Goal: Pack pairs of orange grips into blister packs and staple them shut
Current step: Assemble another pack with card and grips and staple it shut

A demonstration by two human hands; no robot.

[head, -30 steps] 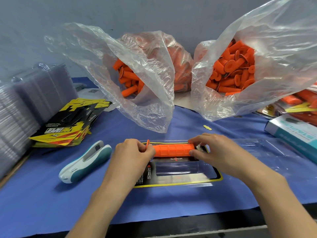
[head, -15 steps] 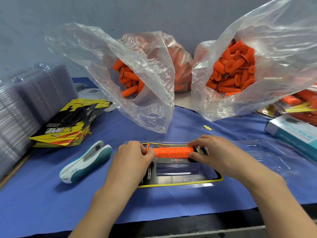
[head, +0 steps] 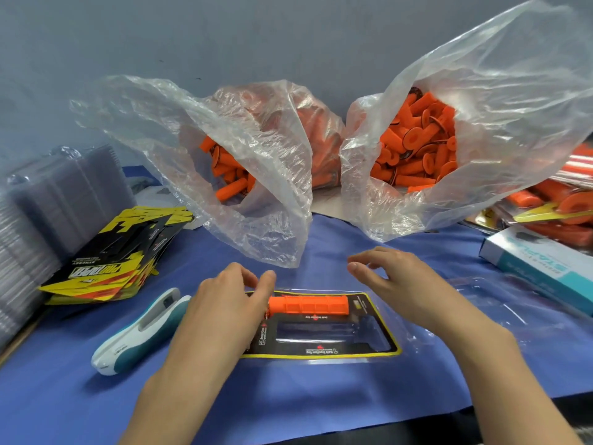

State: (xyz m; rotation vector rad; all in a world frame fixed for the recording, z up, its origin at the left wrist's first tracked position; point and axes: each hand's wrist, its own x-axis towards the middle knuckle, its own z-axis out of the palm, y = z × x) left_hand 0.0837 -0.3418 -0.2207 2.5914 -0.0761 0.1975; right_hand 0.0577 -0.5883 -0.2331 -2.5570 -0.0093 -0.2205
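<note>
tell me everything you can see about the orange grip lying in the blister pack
The ribbed orange rubber-looking grip is a cylinder moulded with square panels. It lies on its side, running left to right, in the far cavity of the clear plastic blister pack, over the black and yellow card. The left hand hides its left end; contact cannot be told. The right hand hovers by its right end, apart from it.

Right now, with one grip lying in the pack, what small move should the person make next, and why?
Probably reach the right hand into the right bag for a second grip. Only one orange grip sits in the pack, in its far slot; the near slot is empty. The left hand also seems to hold nothing, and the stapler lies untouched beside it.
</note>
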